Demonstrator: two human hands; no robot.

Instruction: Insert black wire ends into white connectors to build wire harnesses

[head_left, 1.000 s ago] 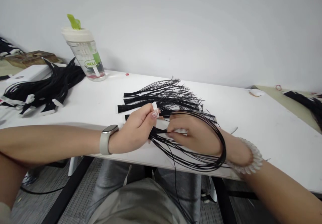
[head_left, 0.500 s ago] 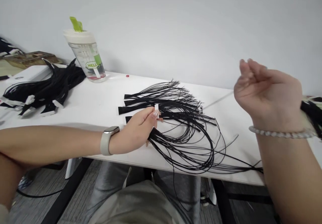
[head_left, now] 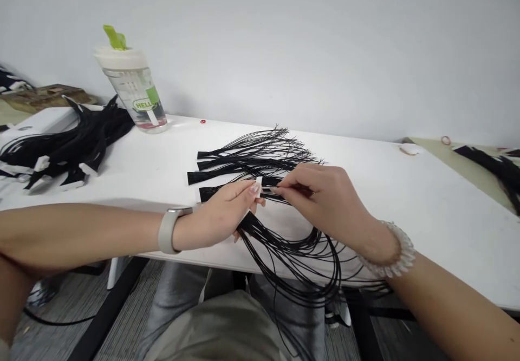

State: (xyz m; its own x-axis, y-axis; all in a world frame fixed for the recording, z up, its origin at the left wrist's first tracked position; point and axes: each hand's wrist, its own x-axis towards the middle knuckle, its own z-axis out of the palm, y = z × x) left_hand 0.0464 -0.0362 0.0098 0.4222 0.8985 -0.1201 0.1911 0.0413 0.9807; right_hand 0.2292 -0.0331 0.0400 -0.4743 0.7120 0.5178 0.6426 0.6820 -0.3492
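Note:
My left hand point(head_left: 227, 209) is closed round a bundle of thin black strands point(head_left: 292, 258), which loops down past the table's front edge. A small white piece point(head_left: 259, 186) stands upright between its thumb and fingers. My right hand point(head_left: 320, 198) meets it from the right, its thumb and forefinger pinched on a thin pale strand point(head_left: 266, 189) right at the white piece. The fingers hide most of this strand, and I cannot tell whether it enters the piece. Just behind my hands lie several black bundles point(head_left: 215, 163) with flat ends at the left and loose tips at the right.
At the left, a heap of black bundles with white ends point(head_left: 93, 139) lies by a clear cup point(head_left: 138, 96) with a white lid. A small red ring point(head_left: 202, 122) is near the wall. More black strands point(head_left: 491, 163) lie on a pale surface beyond the white table's point(head_left: 439, 215) right edge.
My right hand has come down and left from its raised place at the right to the white piece at my left fingertips. My left hand keeps its hold, nearly still.

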